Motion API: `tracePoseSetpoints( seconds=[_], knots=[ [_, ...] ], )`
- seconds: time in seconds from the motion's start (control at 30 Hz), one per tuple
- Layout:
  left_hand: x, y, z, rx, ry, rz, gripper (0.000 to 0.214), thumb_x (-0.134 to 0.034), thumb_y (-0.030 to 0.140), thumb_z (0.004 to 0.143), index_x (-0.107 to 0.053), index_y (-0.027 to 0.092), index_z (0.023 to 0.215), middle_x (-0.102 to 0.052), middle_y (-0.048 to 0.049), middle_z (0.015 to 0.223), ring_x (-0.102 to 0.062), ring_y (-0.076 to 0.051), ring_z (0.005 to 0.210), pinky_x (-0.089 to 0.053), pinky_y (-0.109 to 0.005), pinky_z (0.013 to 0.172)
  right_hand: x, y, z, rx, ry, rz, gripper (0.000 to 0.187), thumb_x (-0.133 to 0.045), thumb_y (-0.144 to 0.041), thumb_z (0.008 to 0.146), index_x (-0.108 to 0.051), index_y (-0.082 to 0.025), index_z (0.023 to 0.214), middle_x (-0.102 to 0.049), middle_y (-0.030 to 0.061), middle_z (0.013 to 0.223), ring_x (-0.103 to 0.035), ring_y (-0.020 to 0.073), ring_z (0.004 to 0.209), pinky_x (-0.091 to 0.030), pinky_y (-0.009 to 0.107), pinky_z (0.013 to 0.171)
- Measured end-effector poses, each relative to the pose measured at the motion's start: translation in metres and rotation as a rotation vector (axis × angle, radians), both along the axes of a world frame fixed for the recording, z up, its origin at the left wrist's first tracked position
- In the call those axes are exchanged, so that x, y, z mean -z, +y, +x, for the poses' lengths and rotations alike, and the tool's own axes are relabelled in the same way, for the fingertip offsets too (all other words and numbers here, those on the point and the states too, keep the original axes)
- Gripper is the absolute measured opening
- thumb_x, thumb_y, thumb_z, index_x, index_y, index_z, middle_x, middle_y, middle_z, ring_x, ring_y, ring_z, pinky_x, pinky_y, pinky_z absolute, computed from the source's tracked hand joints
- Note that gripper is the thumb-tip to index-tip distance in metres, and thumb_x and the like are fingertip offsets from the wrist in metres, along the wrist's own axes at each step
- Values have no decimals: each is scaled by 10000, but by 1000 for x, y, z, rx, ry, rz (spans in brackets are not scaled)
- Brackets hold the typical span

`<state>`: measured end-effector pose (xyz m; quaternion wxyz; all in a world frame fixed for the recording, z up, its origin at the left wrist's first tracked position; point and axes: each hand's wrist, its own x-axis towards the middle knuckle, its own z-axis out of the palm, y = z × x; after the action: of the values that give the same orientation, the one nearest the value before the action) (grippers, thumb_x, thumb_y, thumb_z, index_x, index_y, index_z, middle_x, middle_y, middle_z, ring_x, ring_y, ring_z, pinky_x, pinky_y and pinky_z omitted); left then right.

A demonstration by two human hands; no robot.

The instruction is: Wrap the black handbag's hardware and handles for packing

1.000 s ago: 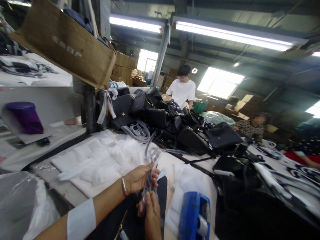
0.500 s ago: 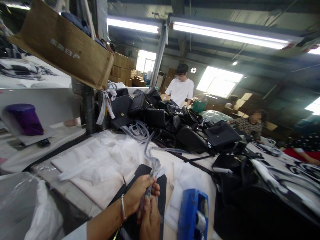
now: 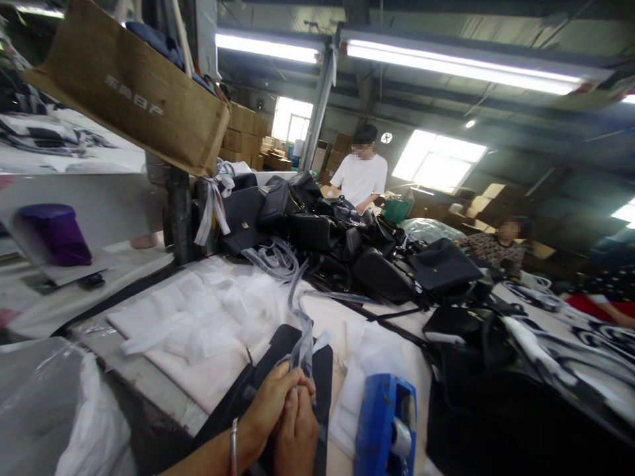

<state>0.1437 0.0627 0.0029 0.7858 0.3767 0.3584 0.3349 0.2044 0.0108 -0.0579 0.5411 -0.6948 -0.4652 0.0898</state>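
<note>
At the bottom middle, my left hand (image 3: 268, 413) and my right hand (image 3: 296, 433) are pressed together, both pinching a clear plastic strip (image 3: 303, 334) that rises from my fingers toward a heap of similar strips. My left wrist wears a silver bangle. Under my hands lies a flat black bag piece (image 3: 292, 360) on the table. A blue tape dispenser (image 3: 387, 423) stands just right of my right hand.
White foam sheets (image 3: 208, 317) cover the table to the left. A pile of black handbags (image 3: 347, 248) fills the middle and right. A tilted cardboard box (image 3: 133, 86) hangs at upper left. One person in a white shirt (image 3: 361, 175) stands behind the pile; another (image 3: 499, 248) sits right.
Both my hands have dropped lower and drawn toward me, pulling the clear strip down with them. My left hand went from a raised hold to a tight pinch beside the right.
</note>
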Motion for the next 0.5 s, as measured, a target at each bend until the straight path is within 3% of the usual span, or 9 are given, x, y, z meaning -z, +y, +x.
tracePoseSetpoints(
  seconds=[0.1,0.23,0.3,0.4,0.5],
  knots=[
    [0,11,-7,104,-61,-96,143,-625,248,833,-672,114,813,-692,-45,730,-609,-152,668,-433,-237,635,1,-2,4,-19,42,9,408,-331,-468,988,-644,-206,1004,-726,87,907,-688,208,782,-511,271,631],
    [-12,47,-6,284,-228,-293,368,-559,434,885,-661,82,872,-692,-117,815,-653,-214,766,-505,-328,770,-2,-5,2,-67,93,-2,390,-347,-472,983,-628,-228,868,-649,7,673,-584,160,530,-432,245,482],
    [-17,64,1,334,-297,-384,444,-489,476,922,-643,67,849,-659,-114,786,-640,-186,687,-533,-341,752,-3,-7,-4,-61,115,1,416,-350,-500,973,-591,-232,766,-583,-15,587,-523,147,469,-392,242,445],
    [-17,80,11,336,-351,-478,395,-413,369,985,-615,62,841,-539,-19,649,-526,-81,495,-514,-210,574,-2,-10,-13,-19,147,-20,456,-314,-517,977,-527,-239,684,-496,-34,512,-476,142,431,-357,240,425],
    [-12,82,17,295,-387,-506,262,-422,238,992,-591,71,882,-454,34,628,-421,-22,433,-390,-99,440,0,-13,-15,4,129,-41,479,-288,-539,977,-535,-242,694,-505,-18,522,-485,155,442,-362,252,438]
  ],
)
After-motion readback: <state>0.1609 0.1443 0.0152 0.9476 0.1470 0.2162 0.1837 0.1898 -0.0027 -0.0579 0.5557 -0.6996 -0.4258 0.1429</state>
